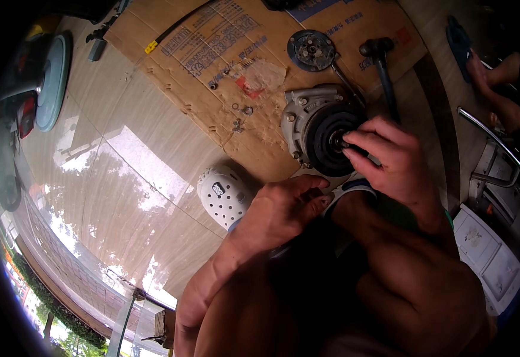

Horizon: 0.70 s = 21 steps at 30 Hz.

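My right hand (385,154) is closed at the centre of a grey metal housing with a black grooved pulley (322,143), its thumb and fingertips around a small dark part at the hub (337,141). My left hand (289,208) is curled just below and left of the pulley, fingers bent toward the thumb; whatever may be inside it is hidden. The housing stands on brown cardboard (200,119). Above it lie a round bolted plate (310,50) with a rod beside it and a black-headed hammer (385,77). Small loose fasteners (242,113) lie to the left.
A white clog (218,196) is beside my left hand on glossy tiles (123,202). A yellow-tipped black strap (173,33) lies on the cardboard. Another person's bare foot (480,77), a chrome tube frame (497,143) and a white plastic container (489,256) are at the right.
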Motion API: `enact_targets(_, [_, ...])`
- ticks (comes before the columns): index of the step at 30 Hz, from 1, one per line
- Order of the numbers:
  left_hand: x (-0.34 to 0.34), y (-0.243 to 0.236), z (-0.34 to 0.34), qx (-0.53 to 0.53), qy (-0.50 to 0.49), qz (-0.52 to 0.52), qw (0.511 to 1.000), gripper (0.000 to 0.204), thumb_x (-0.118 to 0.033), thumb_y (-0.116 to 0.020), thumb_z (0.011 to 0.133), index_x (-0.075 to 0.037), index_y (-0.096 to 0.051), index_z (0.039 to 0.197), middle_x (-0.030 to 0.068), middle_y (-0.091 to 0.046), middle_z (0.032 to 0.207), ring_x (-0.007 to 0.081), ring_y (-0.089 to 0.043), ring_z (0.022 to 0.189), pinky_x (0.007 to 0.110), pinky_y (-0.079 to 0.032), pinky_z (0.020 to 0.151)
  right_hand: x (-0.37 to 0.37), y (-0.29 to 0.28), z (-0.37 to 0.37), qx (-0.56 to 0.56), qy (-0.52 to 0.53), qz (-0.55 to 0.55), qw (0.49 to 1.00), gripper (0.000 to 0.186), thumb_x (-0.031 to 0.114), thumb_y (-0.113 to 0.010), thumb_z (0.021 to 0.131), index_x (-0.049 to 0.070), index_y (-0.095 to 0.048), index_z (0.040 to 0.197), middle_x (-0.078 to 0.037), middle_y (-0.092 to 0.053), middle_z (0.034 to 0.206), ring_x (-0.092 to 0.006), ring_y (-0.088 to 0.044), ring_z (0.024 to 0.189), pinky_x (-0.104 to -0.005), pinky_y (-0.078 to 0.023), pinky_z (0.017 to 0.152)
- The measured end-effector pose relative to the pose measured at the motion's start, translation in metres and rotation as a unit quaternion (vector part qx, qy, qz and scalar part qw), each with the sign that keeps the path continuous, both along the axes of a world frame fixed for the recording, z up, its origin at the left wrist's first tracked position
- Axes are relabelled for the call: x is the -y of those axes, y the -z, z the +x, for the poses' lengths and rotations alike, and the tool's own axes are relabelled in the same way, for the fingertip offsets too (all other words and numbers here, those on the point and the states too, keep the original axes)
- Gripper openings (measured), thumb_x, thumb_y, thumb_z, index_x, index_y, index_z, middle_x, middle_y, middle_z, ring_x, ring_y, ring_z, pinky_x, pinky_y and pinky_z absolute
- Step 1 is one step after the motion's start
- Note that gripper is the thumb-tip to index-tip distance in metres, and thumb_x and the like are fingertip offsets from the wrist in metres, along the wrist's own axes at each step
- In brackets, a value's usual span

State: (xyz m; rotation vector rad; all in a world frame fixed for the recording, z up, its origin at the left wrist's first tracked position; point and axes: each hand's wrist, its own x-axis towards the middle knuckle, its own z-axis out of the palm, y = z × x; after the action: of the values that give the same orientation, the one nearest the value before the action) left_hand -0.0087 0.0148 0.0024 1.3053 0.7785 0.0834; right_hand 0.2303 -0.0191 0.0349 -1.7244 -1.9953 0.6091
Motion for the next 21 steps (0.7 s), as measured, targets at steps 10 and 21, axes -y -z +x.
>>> enact_targets(10, [0.000, 0.001, -0.001, 0.001, -0.001, -0.012, 1.000, 0.033, -0.020, -0.072, 0.096, -0.001, -0.069, 0.123, 0.0211, -0.075, 0.103, 0.0288, -0.076, 0.093, 0.037, -0.059, 0.083, -0.005, -0.004, -0.006, 0.047, 0.000, -0.051, 0.998, 0.022, 0.001, -0.080, 0.078, 0.001, -0.070, 0.097, -0.009, -0.062, 0.085, -0.0255, -0.067, 0.074, -0.0354, -0.054, 0.063])
enact_targets(21, [-0.001, 0.000, -0.001, 0.009, -0.006, -0.016, 1.000, 0.032, -0.019, -0.072, 0.096, 0.000, -0.069, 0.123, 0.0214, -0.075, 0.103, 0.0297, -0.076, 0.094, 0.037, -0.059, 0.083, -0.013, -0.012, -0.009, 0.090, -0.025, -0.022, 0.995, 0.015, 0.009, -0.077, 0.078, 0.006, -0.067, 0.089, -0.008, -0.057, 0.082, -0.0292, -0.065, 0.075, -0.0404, -0.055, 0.063])
